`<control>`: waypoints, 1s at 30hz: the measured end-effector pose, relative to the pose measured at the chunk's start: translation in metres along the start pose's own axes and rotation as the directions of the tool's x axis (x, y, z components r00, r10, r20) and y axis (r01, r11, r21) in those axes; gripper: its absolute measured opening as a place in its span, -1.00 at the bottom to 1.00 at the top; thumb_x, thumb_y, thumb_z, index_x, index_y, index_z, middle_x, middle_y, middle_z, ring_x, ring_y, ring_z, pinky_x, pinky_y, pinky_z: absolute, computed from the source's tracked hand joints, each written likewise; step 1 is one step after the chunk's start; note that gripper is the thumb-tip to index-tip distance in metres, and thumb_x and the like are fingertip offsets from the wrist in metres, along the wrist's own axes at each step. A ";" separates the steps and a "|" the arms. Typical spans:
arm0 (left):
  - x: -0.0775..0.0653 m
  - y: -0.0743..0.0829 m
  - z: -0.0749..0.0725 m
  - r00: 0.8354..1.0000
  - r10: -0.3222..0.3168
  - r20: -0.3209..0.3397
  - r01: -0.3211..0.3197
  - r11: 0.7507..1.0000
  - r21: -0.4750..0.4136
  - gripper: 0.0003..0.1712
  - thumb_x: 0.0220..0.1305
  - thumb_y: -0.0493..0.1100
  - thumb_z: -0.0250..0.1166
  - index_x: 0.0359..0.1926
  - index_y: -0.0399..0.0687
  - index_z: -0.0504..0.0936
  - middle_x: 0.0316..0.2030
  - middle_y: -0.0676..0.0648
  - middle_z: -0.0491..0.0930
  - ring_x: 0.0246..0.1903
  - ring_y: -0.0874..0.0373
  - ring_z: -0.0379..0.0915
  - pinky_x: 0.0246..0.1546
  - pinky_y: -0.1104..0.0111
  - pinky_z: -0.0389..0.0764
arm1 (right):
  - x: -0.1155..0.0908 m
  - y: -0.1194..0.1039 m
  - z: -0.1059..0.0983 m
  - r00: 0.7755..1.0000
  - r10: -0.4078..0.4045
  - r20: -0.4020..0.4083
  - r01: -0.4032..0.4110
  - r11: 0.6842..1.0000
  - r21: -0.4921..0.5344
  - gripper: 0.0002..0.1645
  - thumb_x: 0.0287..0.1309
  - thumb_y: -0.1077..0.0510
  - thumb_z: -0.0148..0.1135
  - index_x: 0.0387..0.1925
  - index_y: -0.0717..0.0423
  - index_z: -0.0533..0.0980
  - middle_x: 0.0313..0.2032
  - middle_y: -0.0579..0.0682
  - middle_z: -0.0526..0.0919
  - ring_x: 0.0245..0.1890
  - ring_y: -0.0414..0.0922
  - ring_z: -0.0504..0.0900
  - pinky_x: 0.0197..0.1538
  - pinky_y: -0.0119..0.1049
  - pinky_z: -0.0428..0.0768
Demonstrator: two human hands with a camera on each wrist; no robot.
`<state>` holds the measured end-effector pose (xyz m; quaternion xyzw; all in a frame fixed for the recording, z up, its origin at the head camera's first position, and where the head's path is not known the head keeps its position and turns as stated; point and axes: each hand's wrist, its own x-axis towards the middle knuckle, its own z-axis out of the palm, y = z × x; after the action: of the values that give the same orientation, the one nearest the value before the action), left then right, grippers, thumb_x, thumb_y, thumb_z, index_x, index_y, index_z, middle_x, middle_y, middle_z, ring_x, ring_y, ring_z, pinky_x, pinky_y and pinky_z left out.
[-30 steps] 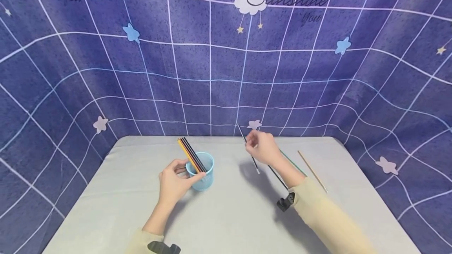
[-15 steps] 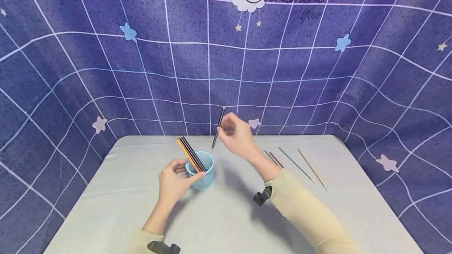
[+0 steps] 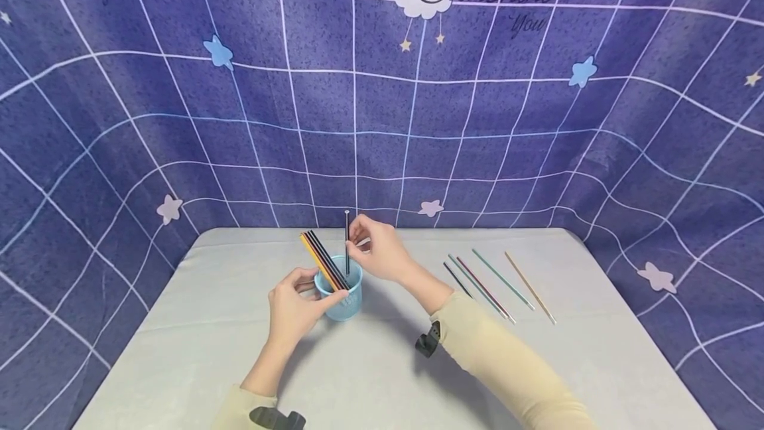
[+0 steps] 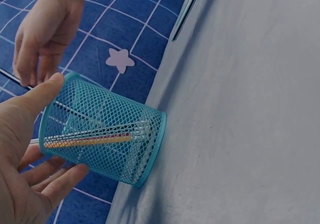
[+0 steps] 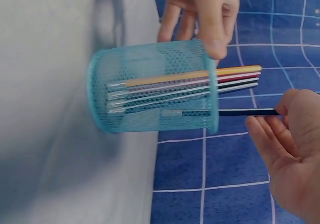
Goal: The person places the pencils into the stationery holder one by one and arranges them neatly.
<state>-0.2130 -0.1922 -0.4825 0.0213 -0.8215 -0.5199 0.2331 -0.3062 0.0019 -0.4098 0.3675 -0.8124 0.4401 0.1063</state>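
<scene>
A light blue mesh pen cup (image 3: 343,309) stands on the table left of centre. My left hand (image 3: 297,310) holds it by the side, thumb at the rim and fingers round the far wall. Several pencils (image 5: 235,79), yellow, red and dark ones, lean together inside it. My right hand (image 3: 382,251) pinches a dark pencil (image 3: 347,234) between thumb and fingers above the cup. In the right wrist view this pencil's lower end is inside the mesh wall (image 5: 150,64), apart from the cup's floor.
On the right of the pale table (image 3: 597,363) lie a green pencil (image 3: 503,279), a tan pencil (image 3: 530,287) and a close group with a red pencil (image 3: 477,281) and a dark pencil (image 3: 457,279). A blue gridded cloth (image 3: 382,105) rises behind.
My right hand has carried the dark pencil leftward from the right side, turned it upright and lowered its end into the cup. My left hand and the cup stay put.
</scene>
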 end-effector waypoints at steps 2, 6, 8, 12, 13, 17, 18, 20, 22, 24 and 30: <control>0.001 0.000 0.000 1.000 -0.002 0.003 0.002 1.000 -0.012 -0.23 -0.24 -0.03 0.85 0.01 -0.22 0.73 -0.07 -0.18 0.84 -0.10 -0.11 0.85 -0.14 0.17 0.88 | 0.000 0.002 0.003 1.000 -0.003 0.013 0.003 0.999 -0.033 -0.89 0.32 0.30 0.32 -0.21 0.17 0.52 -0.27 0.05 0.77 -0.21 -0.08 0.82 -0.16 -0.53 0.80; 0.001 -0.002 -0.001 1.000 -0.003 0.001 0.003 1.000 -0.012 -0.24 -0.24 -0.06 0.85 0.01 -0.24 0.73 -0.07 -0.21 0.84 -0.10 -0.13 0.85 -0.14 0.15 0.88 | 0.000 0.005 0.011 0.999 -0.030 0.044 0.034 0.994 -0.100 -0.89 0.31 0.31 0.34 -0.24 0.19 0.53 -0.32 0.06 0.77 -0.28 -0.09 0.82 -0.20 -0.46 0.82; 0.002 -0.002 -0.002 1.000 0.007 -0.003 -0.007 1.000 0.006 -0.23 -0.25 -0.04 0.85 0.01 -0.22 0.73 -0.07 -0.19 0.84 -0.10 -0.11 0.85 -0.15 0.16 0.88 | 0.001 0.004 0.014 0.997 -0.048 0.054 0.055 0.988 -0.141 -0.89 0.30 0.32 0.36 -0.25 0.21 0.54 -0.34 0.07 0.78 -0.30 -0.10 0.82 -0.22 -0.43 0.83; 0.003 -0.002 -0.001 1.000 0.029 -0.006 -0.029 0.999 0.034 -0.22 -0.24 0.01 0.85 0.02 -0.20 0.74 -0.08 -0.17 0.85 -0.12 -0.08 0.85 -0.18 0.21 0.88 | 0.004 0.000 0.019 0.996 -0.047 0.078 0.064 0.970 -0.236 -0.87 0.30 0.32 0.40 -0.25 0.20 0.56 -0.34 0.06 0.79 -0.32 -0.11 0.80 -0.25 -0.49 0.77; 0.002 -0.002 -0.001 1.000 0.030 -0.006 -0.030 0.999 0.034 -0.22 -0.25 0.00 0.85 0.02 -0.21 0.74 -0.08 -0.17 0.85 -0.12 -0.08 0.85 -0.18 0.22 0.88 | 0.004 -0.001 0.020 0.995 -0.037 0.089 0.059 0.963 -0.264 -0.87 0.31 0.31 0.40 -0.24 0.20 0.56 -0.33 0.05 0.80 -0.33 -0.13 0.80 -0.26 -0.53 0.74; 0.001 0.000 0.000 1.000 0.026 -0.010 -0.025 0.999 0.027 -0.23 -0.26 -0.02 0.85 0.00 -0.21 0.75 -0.10 -0.17 0.85 -0.13 -0.08 0.86 -0.19 0.19 0.88 | 0.007 -0.005 0.025 0.993 0.008 0.114 0.034 0.931 -0.363 -0.89 0.34 0.26 0.40 -0.23 0.16 0.58 -0.33 0.02 0.80 -0.35 -0.18 0.77 -0.29 -0.59 0.69; 0.001 0.000 0.000 1.000 0.026 -0.009 -0.026 0.999 0.022 -0.23 -0.26 -0.03 0.85 0.00 -0.21 0.75 -0.10 -0.17 0.85 -0.13 -0.08 0.86 -0.19 0.17 0.88 | 0.007 -0.006 0.025 0.993 0.013 0.115 0.032 0.923 -0.383 -0.89 0.34 0.25 0.40 -0.23 0.16 0.58 -0.33 0.01 0.80 -0.36 -0.19 0.77 -0.29 -0.58 0.69; 0.000 0.000 0.001 1.000 0.028 -0.007 -0.028 0.999 0.019 -0.24 -0.26 -0.03 0.85 0.00 -0.22 0.74 -0.10 -0.17 0.85 -0.13 -0.09 0.86 -0.18 0.13 0.88 | 0.008 -0.008 0.027 0.994 0.012 0.108 0.034 0.910 -0.414 -0.90 0.34 0.24 0.40 -0.24 0.16 0.59 -0.33 0.01 0.80 -0.36 -0.19 0.77 -0.29 -0.55 0.71; 0.000 0.000 0.001 1.000 0.030 -0.004 -0.030 0.999 0.028 -0.24 -0.25 -0.02 0.85 0.00 -0.21 0.74 -0.10 -0.17 0.85 -0.13 -0.09 0.85 -0.17 0.11 0.88 | 0.009 -0.009 0.028 0.995 0.011 0.103 0.035 0.901 -0.433 -0.90 0.34 0.24 0.40 -0.25 0.16 0.59 -0.34 0.01 0.80 -0.37 -0.19 0.77 -0.29 -0.52 0.72; 0.000 0.000 0.001 0.999 0.034 -0.002 -0.034 0.999 0.039 -0.25 -0.24 -0.02 0.85 0.00 -0.20 0.75 -0.11 -0.16 0.85 -0.13 -0.09 0.85 -0.17 0.08 0.88 | 0.009 -0.009 0.029 0.995 0.010 0.097 0.033 0.899 -0.437 -0.90 0.33 0.25 0.41 -0.27 0.16 0.60 -0.35 0.02 0.81 -0.38 -0.19 0.77 -0.30 -0.51 0.73; 0.001 -0.001 0.000 0.999 0.052 -0.011 -0.051 0.998 0.048 -0.25 -0.26 -0.04 0.85 -0.01 -0.21 0.75 -0.13 -0.16 0.85 -0.15 -0.09 0.85 -0.18 0.06 0.88 | 0.011 -0.010 0.032 0.996 0.013 0.092 0.031 0.886 -0.463 -0.89 0.29 0.27 0.42 -0.31 0.15 0.60 -0.37 0.02 0.81 -0.41 -0.18 0.76 -0.32 -0.51 0.73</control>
<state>-0.2142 -0.1931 -0.4829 0.0089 -0.8324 -0.4940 0.2509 -0.3027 -0.0325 -0.4167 0.3553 -0.8963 0.2150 0.1556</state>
